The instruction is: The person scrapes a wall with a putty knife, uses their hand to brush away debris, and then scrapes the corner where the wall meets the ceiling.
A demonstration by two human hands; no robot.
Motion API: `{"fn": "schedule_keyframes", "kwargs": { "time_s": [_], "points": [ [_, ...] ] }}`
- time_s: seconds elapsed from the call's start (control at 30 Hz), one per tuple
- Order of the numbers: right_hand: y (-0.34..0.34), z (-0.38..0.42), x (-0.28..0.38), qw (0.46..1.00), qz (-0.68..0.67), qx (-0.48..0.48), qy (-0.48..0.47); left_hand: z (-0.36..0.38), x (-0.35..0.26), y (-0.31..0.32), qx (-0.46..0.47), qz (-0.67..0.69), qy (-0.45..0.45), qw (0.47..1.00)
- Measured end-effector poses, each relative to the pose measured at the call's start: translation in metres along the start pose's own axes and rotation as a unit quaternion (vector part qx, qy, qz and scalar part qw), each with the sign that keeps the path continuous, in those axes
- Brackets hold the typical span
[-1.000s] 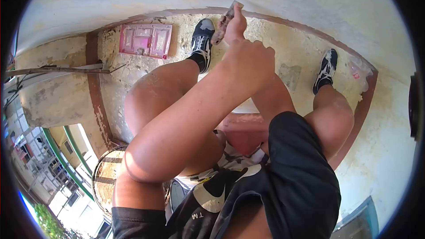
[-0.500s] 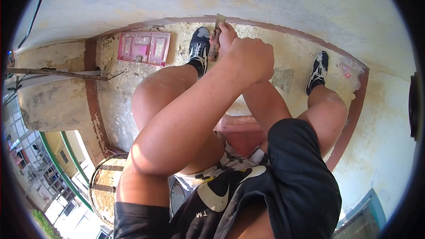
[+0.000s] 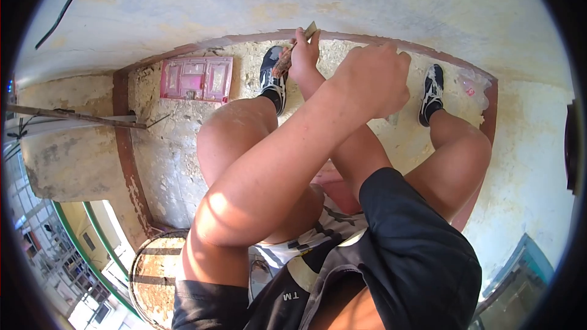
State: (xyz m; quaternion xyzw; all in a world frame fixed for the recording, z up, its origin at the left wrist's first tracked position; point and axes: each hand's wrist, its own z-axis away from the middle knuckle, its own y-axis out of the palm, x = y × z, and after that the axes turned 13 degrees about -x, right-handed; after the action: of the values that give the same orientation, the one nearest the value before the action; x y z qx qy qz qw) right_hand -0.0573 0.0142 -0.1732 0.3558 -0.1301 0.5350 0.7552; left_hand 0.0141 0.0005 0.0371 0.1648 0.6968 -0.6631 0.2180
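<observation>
My arms are crossed in front of me. My right hand (image 3: 304, 55), reaching to the left, grips a putty knife (image 3: 283, 63) with a worn, brownish handle. Its flat blade (image 3: 311, 29) sticks up past my fingers near the foot of the wall. Over on the right side is my left hand (image 3: 380, 78), raised above the floor with its fingers curled closed. Whatever it may hold is hidden from view. Partly covered below that hand, a greyish flat patch (image 3: 393, 117) shows on the floor.
A pink plastic panel (image 3: 195, 79) lies on the rough floor at left. Clear plastic (image 3: 476, 88) lies by the right corner. My shoes (image 3: 273, 79) stand near the wall (image 3: 367, 0). A round drum top (image 3: 156, 278) and a stick (image 3: 79, 116) are at left.
My left hand has moved right, away from my right hand. The putty knife has tilted, its blade now leaning right. The view has shifted slightly.
</observation>
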Motion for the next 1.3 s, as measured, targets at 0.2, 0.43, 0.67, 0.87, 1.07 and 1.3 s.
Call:
{"fn": "schedule_keyframes", "kwargs": {
  "time_s": [0.2,0.43,0.67,0.87,1.07,1.3],
  "points": [
    [0.037,-0.002,-0.010,0.993,-0.018,-0.063,-0.097,0.004,0.007,0.001,-0.087,0.024,0.041,0.995],
    [0.052,-0.001,-0.015,0.991,-0.100,-0.058,-0.072,0.014,0.003,0.001,-0.101,0.012,0.052,0.994],
    [0.075,0.005,-0.008,0.985,-0.120,-0.095,-0.081,0.016,0.002,0.000,-0.082,0.009,0.048,0.995],
    [0.095,-0.009,-0.017,0.971,-0.190,-0.131,-0.062,0.017,0.004,-0.012,-0.085,0.024,0.028,0.996],
    [0.106,0.005,0.002,0.952,-0.262,-0.157,-0.017,0.022,0.010,-0.007,-0.063,0.019,0.010,0.998],
    [0.096,-0.004,-0.001,0.949,-0.269,-0.152,-0.055,0.025,0.009,0.000,-0.047,-0.006,0.024,0.999]
  ]
}}
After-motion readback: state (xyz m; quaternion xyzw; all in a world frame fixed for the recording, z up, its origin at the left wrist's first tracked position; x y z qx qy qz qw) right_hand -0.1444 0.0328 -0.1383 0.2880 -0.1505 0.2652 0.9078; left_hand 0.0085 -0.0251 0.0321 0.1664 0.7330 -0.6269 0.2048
